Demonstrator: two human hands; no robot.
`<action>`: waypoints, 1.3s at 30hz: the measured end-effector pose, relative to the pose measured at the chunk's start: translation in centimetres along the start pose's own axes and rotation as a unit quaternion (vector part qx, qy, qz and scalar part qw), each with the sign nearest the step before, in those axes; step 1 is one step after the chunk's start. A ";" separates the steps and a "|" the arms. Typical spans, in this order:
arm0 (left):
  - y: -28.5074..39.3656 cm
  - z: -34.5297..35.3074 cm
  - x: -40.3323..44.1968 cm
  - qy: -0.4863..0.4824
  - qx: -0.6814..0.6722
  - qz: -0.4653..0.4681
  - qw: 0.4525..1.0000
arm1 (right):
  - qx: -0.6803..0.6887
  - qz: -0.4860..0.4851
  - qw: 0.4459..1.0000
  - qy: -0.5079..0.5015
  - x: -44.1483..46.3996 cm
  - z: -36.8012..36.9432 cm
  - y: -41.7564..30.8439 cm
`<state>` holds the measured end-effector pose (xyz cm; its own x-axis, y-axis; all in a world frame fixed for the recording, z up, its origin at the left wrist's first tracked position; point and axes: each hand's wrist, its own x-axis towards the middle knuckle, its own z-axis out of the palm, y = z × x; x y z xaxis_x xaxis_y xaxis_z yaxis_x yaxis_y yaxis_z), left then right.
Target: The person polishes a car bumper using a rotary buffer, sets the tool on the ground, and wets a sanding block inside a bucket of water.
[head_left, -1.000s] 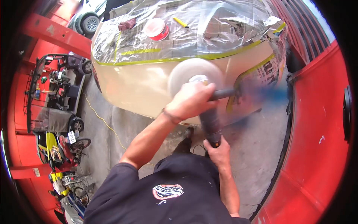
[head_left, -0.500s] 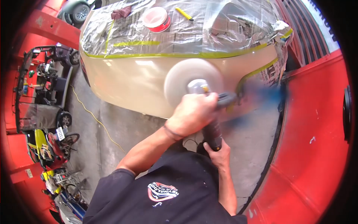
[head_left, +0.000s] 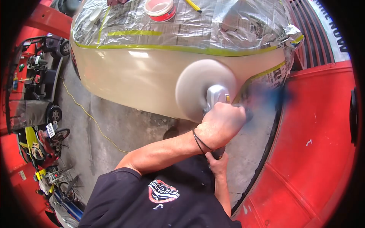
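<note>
A polisher (head_left: 217, 95) with a round, pale buffing pad (head_left: 192, 89) is pressed against a glossy cream car bumper (head_left: 121, 74). The pad is blurred, as if spinning. My left hand (head_left: 223, 121) reaches across and is closed on the front of the polisher, around its dark side handle (head_left: 248, 114). Below it, my right hand (head_left: 218, 163) is closed on the rear end of the tool's dark body, most of which is hidden behind my left forearm. Yellow-green tape (head_left: 167, 47) borders the bumper's upper edge.
Above the tape, plastic and newspaper sheeting (head_left: 190, 32) carries a red-and-white tub (head_left: 160, 10) and a yellow marker-like stick (head_left: 194, 5). At right is a red panel (head_left: 311, 125). A yellow cord (head_left: 89, 114) crosses the floor; motorcycles (head_left: 47, 146) stand left.
Both hands and the polisher have moved right along the bumper, toward the taped opening. My view has shifted, so the car and the tub appear higher and the background farther left.
</note>
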<state>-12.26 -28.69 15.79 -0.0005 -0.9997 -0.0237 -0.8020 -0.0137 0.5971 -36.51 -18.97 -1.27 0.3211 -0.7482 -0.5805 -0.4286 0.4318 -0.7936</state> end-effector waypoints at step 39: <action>1.2 3.3 0.0 -0.023 0.070 0.008 0.997 | 0.106 -0.161 0.981 0.010 2.1 1.3 1.5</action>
<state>-15.15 -28.67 13.89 -0.0387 -0.9979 -0.0526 -0.8772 0.0087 0.4800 -35.44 -19.20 -3.92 0.3927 -0.8723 -0.2915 -0.1216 0.2650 -0.9566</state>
